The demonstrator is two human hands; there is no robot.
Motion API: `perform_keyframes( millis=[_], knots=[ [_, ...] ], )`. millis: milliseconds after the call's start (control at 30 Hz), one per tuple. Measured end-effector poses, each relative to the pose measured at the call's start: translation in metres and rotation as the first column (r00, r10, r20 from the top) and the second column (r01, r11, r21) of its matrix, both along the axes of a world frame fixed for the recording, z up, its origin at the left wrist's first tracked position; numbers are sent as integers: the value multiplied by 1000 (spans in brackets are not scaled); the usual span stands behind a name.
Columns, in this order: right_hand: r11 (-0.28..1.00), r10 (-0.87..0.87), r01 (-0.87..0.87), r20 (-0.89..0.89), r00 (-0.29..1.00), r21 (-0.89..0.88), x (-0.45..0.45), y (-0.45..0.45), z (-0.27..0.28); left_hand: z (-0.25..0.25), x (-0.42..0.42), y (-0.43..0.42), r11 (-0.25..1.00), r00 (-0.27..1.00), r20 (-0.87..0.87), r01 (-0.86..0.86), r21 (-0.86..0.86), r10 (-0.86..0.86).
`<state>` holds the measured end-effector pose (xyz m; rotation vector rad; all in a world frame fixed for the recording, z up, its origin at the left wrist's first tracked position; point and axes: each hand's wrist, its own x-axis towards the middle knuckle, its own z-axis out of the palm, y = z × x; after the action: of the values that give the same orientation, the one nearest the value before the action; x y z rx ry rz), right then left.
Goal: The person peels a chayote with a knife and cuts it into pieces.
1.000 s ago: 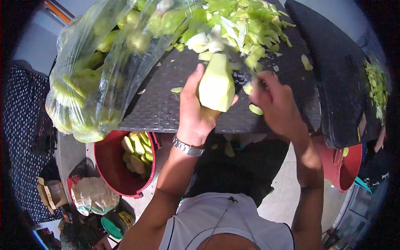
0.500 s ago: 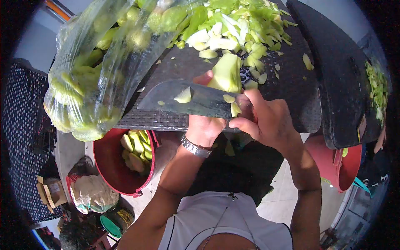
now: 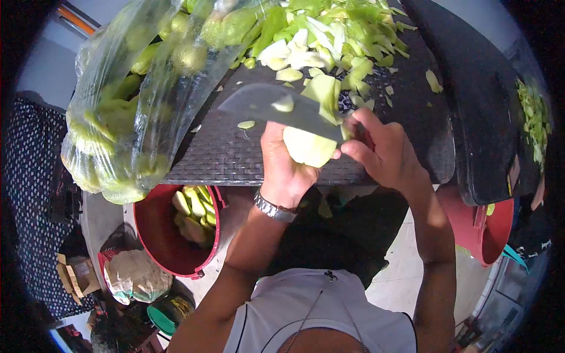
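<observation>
My left hand (image 3: 286, 167) is wrapped round a peeled pale-green chayote (image 3: 308, 147) above the table's near edge. A broad-bladed knife (image 3: 309, 119) lies across the chayote, its tip pointing left. My right hand (image 3: 385, 147) grips the knife at its right end; the handle is mostly hidden by the fingers. A pale slice (image 3: 284, 105) clings to the blade. Beyond my hands, a heap of green peelings and pale slices (image 3: 335, 38) covers the far part of the dark woven-pattern table (image 3: 229, 150).
A clear plastic bag of chayotes (image 3: 118, 123) hangs over the table's left edge. Below it, a red bucket (image 3: 170, 247) holds cut pieces. Another red bucket (image 3: 465, 226) stands at right, under a black chair-like surface (image 3: 482, 100). A filled sack (image 3: 138, 273) sits at lower left.
The knife has moved up and slightly left, its blade now tilted down to the right. The chayote's lower part has come into sight below the blade, and my right hand has risen slightly.
</observation>
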<state>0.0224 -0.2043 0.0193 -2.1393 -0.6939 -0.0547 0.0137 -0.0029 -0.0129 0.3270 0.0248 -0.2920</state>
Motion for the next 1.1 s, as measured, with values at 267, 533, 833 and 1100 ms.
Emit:
perform_keyframes(
  millis=[267,533,833,1100],
  knots=[
    [987,-46,59,91,995,-147,8,-10,4,9,-5,-1,998,994,-109,37,42,-32],
    [874,-217,298,240,946,-383,51,-57,-17,24,-9,5,999,985,-170,-16,52,25],
    [985,-171,174,-271,947,-13,-2,3,29,25,8,-4,956,984,-92,-125,265,154],
    [987,14,6,123,992,-158,-12,15,24,4,8,-5,996,994,-80,-73,57,77]
  ],
)
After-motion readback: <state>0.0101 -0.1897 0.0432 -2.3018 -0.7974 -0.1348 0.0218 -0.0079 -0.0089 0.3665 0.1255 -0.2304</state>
